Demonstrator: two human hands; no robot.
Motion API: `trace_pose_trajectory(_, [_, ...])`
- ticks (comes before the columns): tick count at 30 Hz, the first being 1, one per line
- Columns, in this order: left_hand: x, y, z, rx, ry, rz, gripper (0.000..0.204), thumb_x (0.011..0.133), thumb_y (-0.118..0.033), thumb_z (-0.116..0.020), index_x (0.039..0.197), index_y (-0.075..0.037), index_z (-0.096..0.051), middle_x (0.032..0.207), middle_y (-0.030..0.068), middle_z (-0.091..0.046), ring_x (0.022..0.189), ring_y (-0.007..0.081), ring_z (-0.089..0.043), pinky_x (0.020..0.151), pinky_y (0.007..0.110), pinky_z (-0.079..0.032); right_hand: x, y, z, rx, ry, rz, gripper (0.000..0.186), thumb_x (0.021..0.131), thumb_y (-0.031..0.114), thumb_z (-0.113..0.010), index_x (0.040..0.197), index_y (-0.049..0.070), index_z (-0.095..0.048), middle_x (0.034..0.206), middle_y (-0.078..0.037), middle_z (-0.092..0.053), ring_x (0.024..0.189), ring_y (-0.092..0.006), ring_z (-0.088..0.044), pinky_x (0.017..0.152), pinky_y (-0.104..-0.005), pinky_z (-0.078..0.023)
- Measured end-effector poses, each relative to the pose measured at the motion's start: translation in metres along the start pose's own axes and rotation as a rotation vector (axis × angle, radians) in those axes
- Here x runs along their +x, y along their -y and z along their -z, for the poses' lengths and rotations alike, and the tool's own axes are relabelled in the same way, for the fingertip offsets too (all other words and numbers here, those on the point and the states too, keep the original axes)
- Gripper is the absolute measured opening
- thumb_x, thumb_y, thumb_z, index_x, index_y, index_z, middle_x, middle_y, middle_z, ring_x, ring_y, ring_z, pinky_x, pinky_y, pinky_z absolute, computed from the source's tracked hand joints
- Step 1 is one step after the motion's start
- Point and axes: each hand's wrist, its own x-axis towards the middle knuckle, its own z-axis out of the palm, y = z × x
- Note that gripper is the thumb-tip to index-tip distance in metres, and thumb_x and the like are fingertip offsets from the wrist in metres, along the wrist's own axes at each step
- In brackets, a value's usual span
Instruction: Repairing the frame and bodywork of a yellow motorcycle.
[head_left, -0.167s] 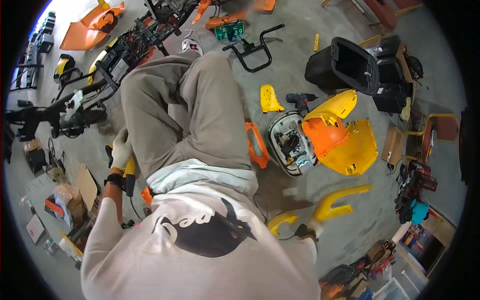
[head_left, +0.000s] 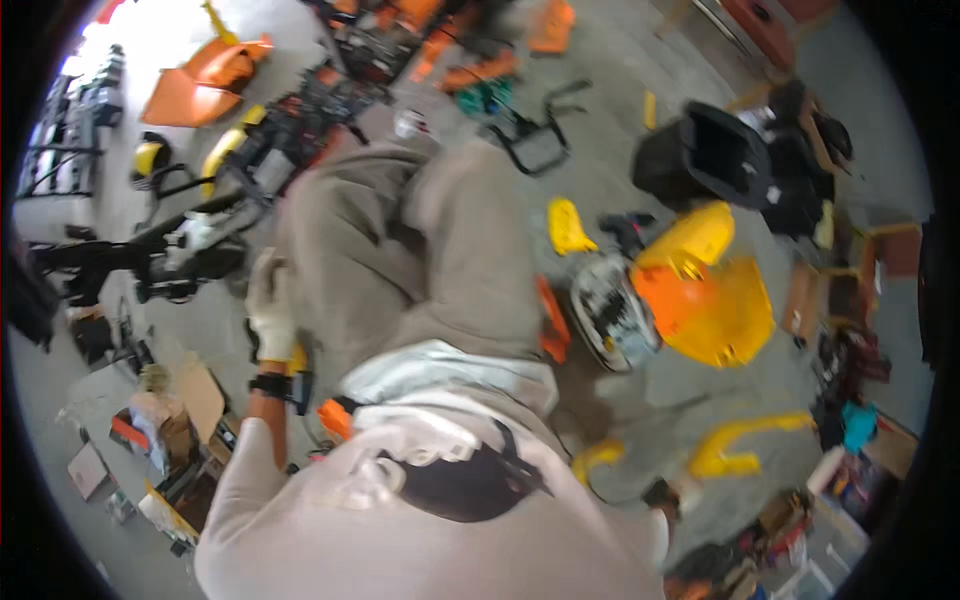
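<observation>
My left hand [head_left: 270,312], in a pale work glove, reaches forward beside my left leg with its fingers stretched out. A yellow-and-black corded power tool [head_left: 301,375] lies beside that wrist, partly hidden by the hand and arm. Out to the right, my gloved right hand [head_left: 687,493] is low, at the near end of a yellow forked plastic panel [head_left: 740,440]. Blur hides its fingers, and I cannot tell whether it touches the panel. A smaller curved yellow piece [head_left: 597,458] lies to the left of that hand.
Right of my legs lie a grey-white housing [head_left: 612,315], orange-and-yellow panels [head_left: 715,310], a drill [head_left: 627,230] and an orange frame piece [head_left: 553,320]. A black bin [head_left: 700,160] stands farther off. A stripped vehicle frame [head_left: 150,255] extends along the left; cardboard and boxes [head_left: 200,395] lie nearer.
The whole view has shifted right and down and is more blurred. My left hand has moved slightly forward along the tool. My right hand remains near the forked yellow panel.
</observation>
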Motion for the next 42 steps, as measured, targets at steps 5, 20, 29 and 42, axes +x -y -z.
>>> trace_pose_trajectory(5, [0.005, -0.072, -0.047, -0.319, 0.070, 0.041, 0.028, 0.097, 0.000, -0.059, 0.125, 0.001, -0.065, 0.122, 0.0123, -0.070, 0.113, 0.0193, -0.066, 0.101, 0.032, -0.049, 0.051, 0.039, 0.143, 0.159, -0.160, -0.039, 0.051, 0.096, 0.049, -0.054, 0.117, 0.005, -0.068, 0.112, -0.020, -0.071, 0.102, -0.0388, -0.069, 0.083, -0.0475, -0.056])
trace_pose_trajectory(20, [0.002, -0.081, -0.032, 0.235, 0.197, -0.316, 0.048, 0.084, -0.012, -0.070, 0.130, -0.006, -0.062, 0.138, 0.0191, -0.057, 0.136, 0.0420, -0.047, 0.117, 0.048, -0.036, 0.252, 0.274, 0.358, 0.545, -0.580, 1.201, 0.028, 0.094, 0.021, -0.071, 0.113, 0.000, -0.068, 0.108, -0.016, -0.071, 0.100, -0.0297, -0.068, 0.090, -0.0358, -0.052])
trace_pose_trajectory(29, [-0.029, -0.073, -0.030, 0.169, 0.221, -0.220, 0.051, 0.082, -0.022, -0.073, 0.130, -0.007, -0.061, 0.147, 0.0196, -0.050, 0.144, 0.0428, -0.036, 0.121, 0.054, -0.024, 0.126, 0.467, 0.334, 0.761, -0.762, 1.627, 0.032, 0.071, 0.013, -0.078, 0.100, 0.006, -0.066, 0.091, -0.014, -0.068, 0.084, -0.0370, -0.067, 0.077, -0.0464, -0.054])
trace_pose_trajectory(42, [0.027, -0.123, -0.020, 0.044, 0.315, 0.061, 0.075, 0.091, -0.034, -0.066, 0.155, -0.011, -0.035, 0.124, 0.0134, -0.069, 0.118, 0.0326, -0.065, 0.100, 0.042, -0.051, -0.010, 0.554, 0.278, 0.518, -0.383, 1.763, 0.027, 0.083, 0.030, -0.074, 0.103, 0.014, -0.065, 0.093, -0.008, -0.068, 0.088, -0.0275, -0.070, 0.074, -0.0428, -0.057])
